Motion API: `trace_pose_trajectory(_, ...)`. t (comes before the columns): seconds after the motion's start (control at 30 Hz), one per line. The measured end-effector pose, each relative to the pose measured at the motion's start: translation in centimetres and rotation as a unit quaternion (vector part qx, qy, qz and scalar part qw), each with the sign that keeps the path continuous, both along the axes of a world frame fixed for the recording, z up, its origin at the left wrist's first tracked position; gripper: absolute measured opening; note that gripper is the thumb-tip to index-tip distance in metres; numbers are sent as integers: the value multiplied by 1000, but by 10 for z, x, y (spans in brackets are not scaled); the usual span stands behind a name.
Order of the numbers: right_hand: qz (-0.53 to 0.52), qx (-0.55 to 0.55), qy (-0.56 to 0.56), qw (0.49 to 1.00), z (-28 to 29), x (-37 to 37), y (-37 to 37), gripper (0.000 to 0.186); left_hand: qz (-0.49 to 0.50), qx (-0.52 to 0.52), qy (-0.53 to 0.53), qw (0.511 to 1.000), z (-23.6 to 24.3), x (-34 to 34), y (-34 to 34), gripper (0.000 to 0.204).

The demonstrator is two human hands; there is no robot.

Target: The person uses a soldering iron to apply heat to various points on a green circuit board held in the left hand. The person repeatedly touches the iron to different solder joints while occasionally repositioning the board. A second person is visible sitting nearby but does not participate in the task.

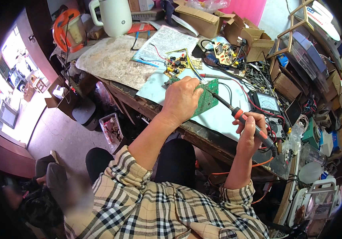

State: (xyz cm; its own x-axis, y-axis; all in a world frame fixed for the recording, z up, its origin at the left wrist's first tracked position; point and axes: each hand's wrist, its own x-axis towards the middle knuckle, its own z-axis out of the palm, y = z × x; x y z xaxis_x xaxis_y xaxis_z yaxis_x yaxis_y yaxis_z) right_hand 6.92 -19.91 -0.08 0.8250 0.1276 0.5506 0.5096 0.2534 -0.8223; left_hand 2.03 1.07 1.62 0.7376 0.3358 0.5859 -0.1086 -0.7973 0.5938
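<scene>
My left hand [181, 100] is closed on a green circuit board [207, 104], tilted up above the pale blue sheet [228, 119] on the bench. My fingertips are partly hidden behind the hand and board. In my right hand [250, 129] is a black and red soldering iron [241, 116], gripped round its handle. Its thin tip points left and meets the board's face, or comes very near it; I cannot tell which. Just beyond the board lies a smaller tan circuit board [176, 65] with parts and coloured wires.
An analog multimeter [267, 102] lies to the right among tangled leads. Behind are a printed sheet [165, 44], another wired board [224, 53] and cardboard boxes [199, 20]. A white kettle [115, 18] stands at the back left. An orange cord [240, 170] runs below my right forearm. Someone sits at lower left.
</scene>
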Motion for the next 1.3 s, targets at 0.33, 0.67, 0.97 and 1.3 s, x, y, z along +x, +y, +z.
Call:
trace_pose_trajectory(0.33,2,-3,-3,1000,2,-2,-1,20,0,-13,-13,1000,-1,0,-2,15)
trace_pose_trajectory(0.67,1,-3,-10,1000,1,-2,-3,19,-3,-7,-10,1000,1,0,-5,15)
trace_pose_trajectory(0.97,-19,-32,-25,999,4,-5,-5,17,27,6,15,1000,0,1,-9,14)
trace_pose_trajectory(1.3,-16,-22,-24,999,4,-5,-7,17,19,-9,6,1000,1,0,-13,15)
